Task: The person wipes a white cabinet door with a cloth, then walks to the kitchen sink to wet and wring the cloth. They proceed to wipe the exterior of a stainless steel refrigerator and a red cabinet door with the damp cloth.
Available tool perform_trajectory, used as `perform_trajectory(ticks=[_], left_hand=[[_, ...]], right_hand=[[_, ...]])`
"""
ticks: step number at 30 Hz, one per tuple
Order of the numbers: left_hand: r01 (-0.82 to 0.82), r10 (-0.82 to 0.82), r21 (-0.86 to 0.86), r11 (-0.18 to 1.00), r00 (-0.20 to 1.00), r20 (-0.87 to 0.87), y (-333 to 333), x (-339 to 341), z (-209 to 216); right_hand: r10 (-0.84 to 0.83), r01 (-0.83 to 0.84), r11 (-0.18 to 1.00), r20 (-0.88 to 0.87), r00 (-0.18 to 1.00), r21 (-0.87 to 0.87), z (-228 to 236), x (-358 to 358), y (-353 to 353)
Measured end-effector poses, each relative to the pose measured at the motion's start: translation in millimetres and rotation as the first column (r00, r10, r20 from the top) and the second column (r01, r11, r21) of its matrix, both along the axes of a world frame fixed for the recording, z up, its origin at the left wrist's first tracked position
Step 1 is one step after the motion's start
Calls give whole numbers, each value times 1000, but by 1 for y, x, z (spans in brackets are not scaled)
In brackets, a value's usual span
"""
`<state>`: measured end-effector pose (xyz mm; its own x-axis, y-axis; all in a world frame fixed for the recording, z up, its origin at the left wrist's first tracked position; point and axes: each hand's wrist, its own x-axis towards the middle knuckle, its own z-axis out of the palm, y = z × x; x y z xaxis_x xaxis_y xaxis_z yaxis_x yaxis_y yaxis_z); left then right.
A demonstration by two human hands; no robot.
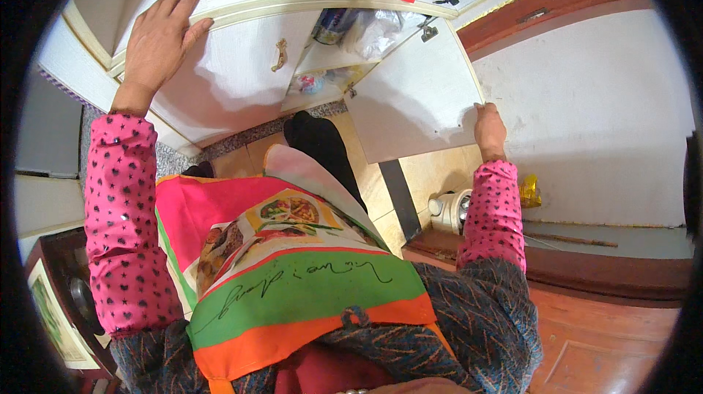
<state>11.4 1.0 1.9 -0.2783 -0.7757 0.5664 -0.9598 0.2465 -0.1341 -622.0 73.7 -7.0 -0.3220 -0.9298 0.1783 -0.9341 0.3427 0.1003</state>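
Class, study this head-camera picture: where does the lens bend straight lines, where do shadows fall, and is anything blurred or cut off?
Head view: fisheye bends the countertop edge and the open cabinet door, black vignette rings the frame; soft daylight, no harsh glare; shadow lies beneath the left hand on the closed door; the right hand gripping the open door's edge looks sharp; shelf contents are dim.

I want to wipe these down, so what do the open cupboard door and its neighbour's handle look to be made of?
Cupboard door, held by the right hand: probably laminated or painted board, matt white with a faint grain. Handle on the closed door: likely metal, brassy or bronze-coloured, cast in an ornate curve.
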Motion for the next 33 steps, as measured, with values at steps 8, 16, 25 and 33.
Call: perform_trajectory(ticks=[8, 16, 25, 33], left_hand=[[35, -35, -28, 999, 999, -6, 1, -4, 4], [10, -9, -44, 999, 1000, 27, 9, -10, 9], [-7, 7, -19, 1000, 1000, 27, 13, -15, 14], [10, -9, -62, 998, 1000, 18, 15, -12, 13]], right_hand=[[6, -12, 999, -123, 992, -47, -8, -6, 18], [45, -49, 998, -105, 993, -40, -8, 1, -23], [58, -72, 991, -123, 991, -116, -11, 34, -115], [69, -70, 997, -52, 996, -21, -22, 48, -198]])
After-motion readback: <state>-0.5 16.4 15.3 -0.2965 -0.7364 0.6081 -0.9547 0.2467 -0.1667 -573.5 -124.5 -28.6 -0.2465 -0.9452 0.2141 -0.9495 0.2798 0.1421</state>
